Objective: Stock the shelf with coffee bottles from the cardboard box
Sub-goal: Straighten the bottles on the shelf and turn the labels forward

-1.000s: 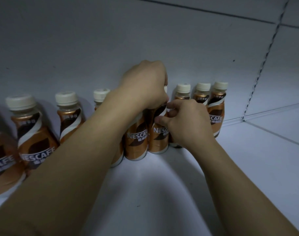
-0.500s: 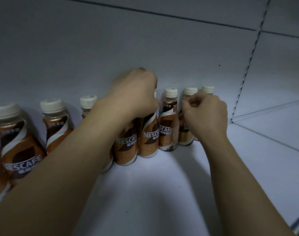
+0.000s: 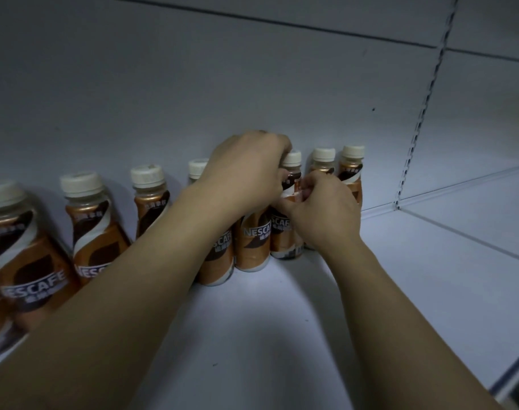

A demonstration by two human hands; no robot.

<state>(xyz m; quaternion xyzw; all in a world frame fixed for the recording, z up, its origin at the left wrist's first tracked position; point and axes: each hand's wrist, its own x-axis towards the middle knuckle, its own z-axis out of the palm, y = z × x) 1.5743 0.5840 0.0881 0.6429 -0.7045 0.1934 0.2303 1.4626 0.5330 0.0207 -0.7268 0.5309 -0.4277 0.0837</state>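
- The far-left bottles stand at about 9 o'clock from the hands, close to the shelf's front; the left forearm passes just beside them. A sideways sweep of that arm could, I judge, knock one off the edge.
- The cream-capped bottles next along stand upright against the back panel, apart from each other. They look safe unless the row gets shoved leftward.
- The left hand is curled downward over the tops of the two front bottles, which stand touching at 6 o'clock below it. Whether the fingers actually clasp a cap I cannot tell, as the caps are hidden under the palm. If it presses unevenly, a tall narrow bottle could tip into its neighbours and start a domino fall.
- The bottle between the hands stands at about 3 o'clock from the left hand and 11 o'clock from the right.
- The right hand has its thumb and fingers pinched together at that bottle's shoulder, seemingly turning it to face forward. A slick label could let it slip or twist crooked.
- The last two bottles stand at 1 o'clock from the right hand, partly hidden behind it; the knuckles could nudge them.
- The cardboard box is out of view.
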